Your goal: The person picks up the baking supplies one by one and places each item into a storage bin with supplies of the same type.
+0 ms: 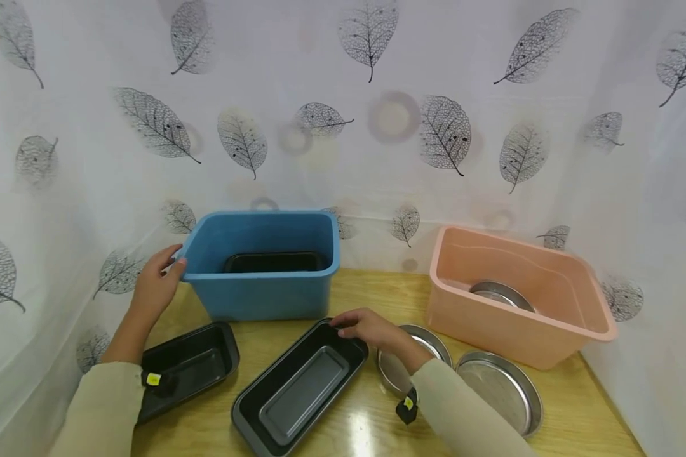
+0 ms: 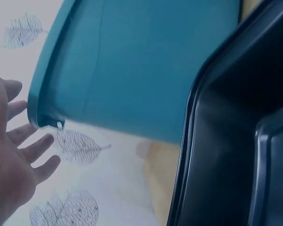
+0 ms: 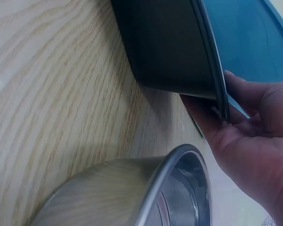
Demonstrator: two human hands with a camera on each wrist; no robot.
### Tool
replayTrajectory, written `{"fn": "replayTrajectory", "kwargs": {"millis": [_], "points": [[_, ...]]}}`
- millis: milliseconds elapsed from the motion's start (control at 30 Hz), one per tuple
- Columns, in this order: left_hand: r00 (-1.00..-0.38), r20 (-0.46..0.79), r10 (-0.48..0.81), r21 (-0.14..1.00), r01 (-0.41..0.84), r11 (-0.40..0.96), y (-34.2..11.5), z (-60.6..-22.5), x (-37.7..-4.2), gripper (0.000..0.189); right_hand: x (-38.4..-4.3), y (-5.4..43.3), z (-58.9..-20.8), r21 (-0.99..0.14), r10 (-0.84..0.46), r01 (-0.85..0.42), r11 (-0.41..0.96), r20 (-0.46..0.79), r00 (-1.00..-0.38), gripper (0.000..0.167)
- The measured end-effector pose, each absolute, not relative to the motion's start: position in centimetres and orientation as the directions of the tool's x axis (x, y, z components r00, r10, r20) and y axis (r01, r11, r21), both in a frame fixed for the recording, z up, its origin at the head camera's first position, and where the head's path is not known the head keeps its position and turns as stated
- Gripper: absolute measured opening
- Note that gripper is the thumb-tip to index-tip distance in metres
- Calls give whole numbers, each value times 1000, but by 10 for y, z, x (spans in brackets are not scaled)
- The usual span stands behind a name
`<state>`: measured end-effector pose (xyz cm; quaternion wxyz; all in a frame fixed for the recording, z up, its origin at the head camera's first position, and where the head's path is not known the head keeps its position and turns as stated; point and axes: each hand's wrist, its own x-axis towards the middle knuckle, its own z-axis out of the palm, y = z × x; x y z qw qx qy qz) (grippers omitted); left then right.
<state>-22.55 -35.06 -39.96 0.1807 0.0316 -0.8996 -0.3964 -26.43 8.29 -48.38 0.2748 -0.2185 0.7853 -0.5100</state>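
A dark loaf pan (image 1: 304, 387) lies slantwise on the table at the middle front. Its far right corner is pinched by my right hand (image 1: 371, 330), thumb over the rim and fingers beneath it in the right wrist view. At the left corner of a blue plastic bin (image 1: 263, 295) is my left hand (image 1: 157, 285), its fingers spread and loose against the rim in the left wrist view. Inside that bin sits another dark pan (image 1: 274, 261). A further dark loaf pan (image 1: 197, 362) stands under my left forearm, partly covered by the sleeve.
A pink bin (image 1: 509, 324) at the right holds a round metal pan (image 1: 500, 292). Two more round pans, one (image 1: 394, 371) partly behind my right forearm and one (image 1: 497, 390) farther right, lie on the wooden table (image 1: 377, 292). A leaf-print curtain (image 1: 343, 171) hangs behind.
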Motion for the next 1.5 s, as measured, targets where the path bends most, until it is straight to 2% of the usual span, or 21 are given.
{"fn": "replayTrajectory", "kwargs": {"millis": [167, 433, 667, 833, 1200, 1500], "points": [[-970, 174, -172, 784, 31, 620, -363, -406, -234, 63, -265, 85, -484, -925, -625, -46, 378, -218, -750, 33], [-987, 131, -93, 841, 61, 538, -373, -409, -241, 65, -269, 86, -489, -939, -634, -7, 343, -225, -740, 36], [-996, 55, -66, 894, 20, 447, -379, -412, -248, 66, -270, 86, -492, -949, -647, 27, 315, -235, -726, 39], [-996, 38, -76, 918, 5, 397, -381, -415, -252, 63, -271, 86, -495, -954, -655, 86, 288, -262, -709, 41], [-998, -41, -47, 940, -54, 338, -379, -415, -259, 58, -270, 85, -497, -952, -668, 97, 289, -274, -692, 41], [-999, -29, -44, 957, -40, 288, -379, -419, -261, 58, -271, 84, -494, -961, -666, 151, 233, -270, -695, 45]]}}
